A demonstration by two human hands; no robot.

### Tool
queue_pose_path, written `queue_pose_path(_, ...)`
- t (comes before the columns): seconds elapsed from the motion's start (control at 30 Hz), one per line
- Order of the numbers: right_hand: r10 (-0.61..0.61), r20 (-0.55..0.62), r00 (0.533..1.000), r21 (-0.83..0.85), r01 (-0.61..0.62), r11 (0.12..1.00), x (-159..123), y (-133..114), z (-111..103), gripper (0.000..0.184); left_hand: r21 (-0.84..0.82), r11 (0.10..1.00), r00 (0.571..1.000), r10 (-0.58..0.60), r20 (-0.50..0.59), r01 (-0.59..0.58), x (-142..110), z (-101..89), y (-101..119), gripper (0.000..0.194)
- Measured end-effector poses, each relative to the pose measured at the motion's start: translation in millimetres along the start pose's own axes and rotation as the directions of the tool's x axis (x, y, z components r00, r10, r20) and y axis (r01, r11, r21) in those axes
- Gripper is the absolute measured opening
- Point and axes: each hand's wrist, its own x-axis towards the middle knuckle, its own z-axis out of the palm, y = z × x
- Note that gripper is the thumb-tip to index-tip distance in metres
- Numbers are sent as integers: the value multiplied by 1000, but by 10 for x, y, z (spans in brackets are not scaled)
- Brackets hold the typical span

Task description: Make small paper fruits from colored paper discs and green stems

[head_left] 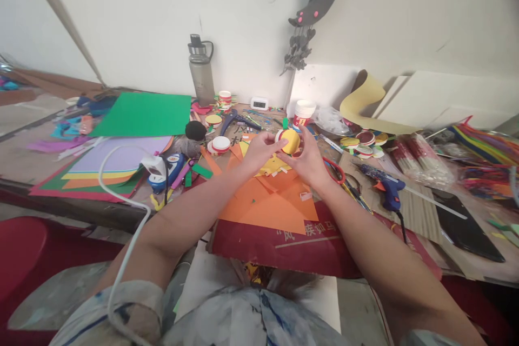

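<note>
Between both hands is a small paper cup piece with a round yellow disc (291,141) on its face, held above the work area. My left hand (263,148) pinches it from the left side, thumb against the disc's edge. My right hand (308,159) grips the other side with fingers curled round it. A small green tab (285,123) shows at its top. Below lie yellow paper scraps (265,166) and orange paper sheets (259,211) on a dark red board (247,243). Just left stands a white cup piece with a red band (221,144).
A glue gun (387,186), a black phone (466,224) and red-handled scissors (335,170) lie at right. Stacked paper cups (304,111) and a grey bottle (201,73) stand near the wall. Coloured sheets (141,113) and a blue power strip (168,173) are at left; a white cable (132,259) crosses my left arm.
</note>
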Motion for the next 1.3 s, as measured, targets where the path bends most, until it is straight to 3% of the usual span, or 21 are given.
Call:
queue_pose_path(0.1,-12,-15,1000,-34,12,999,8,26,-7,97,51,997,998,55,12,-55,-31,20,-11,40)
queue_pose_path(0.23,25,-23,999,-21,-26,999,37,6,-47,80,58,997,999,40,25,-41,-56,49,-1,48)
queue_pose_path(0.33,176,47,983,165,-182,969,72,-71,-92,74,-17,1000,999,-10,36,11,-43,36,27,56)
queue_pose_path(0.4,278,158,947,338,-317,886,97,-142,-118,71,-90,995,999,-53,-4,53,-14,1,44,60)
queue_pose_path(0.5,308,273,911,494,-408,768,128,-235,-139,69,-169,983,993,-92,-77,78,36,-61,61,60)
queue_pose_path(0.57,286,265,921,512,-386,767,138,-264,-140,73,-198,977,993,-98,-66,83,48,-79,73,60)
queue_pose_path(0.67,243,179,954,426,-297,854,135,-247,-138,83,-230,970,996,-83,7,83,21,-50,99,60)
queue_pose_path(0.8,101,14,995,128,-102,986,104,-178,-151,87,-210,977,994,-5,110,29,-42,32,115,56)
queue_pose_path(0.9,-19,-10,1000,-45,18,999,85,-135,-161,81,-143,990,992,29,119,-11,-51,56,99,53)
queue_pose_path(0.97,-35,8,999,-80,35,996,85,-104,-162,82,-128,992,994,23,104,-9,-33,43,91,47)
queue_pose_path(1.1,52,39,998,-5,-52,999,107,-28,-165,103,-148,987,996,-45,79,57,28,-28,112,31)
queue_pose_path(1.3,7,96,995,-96,2,995,107,0,-165,115,-200,958,975,-184,124,206,81,-107,136,32)
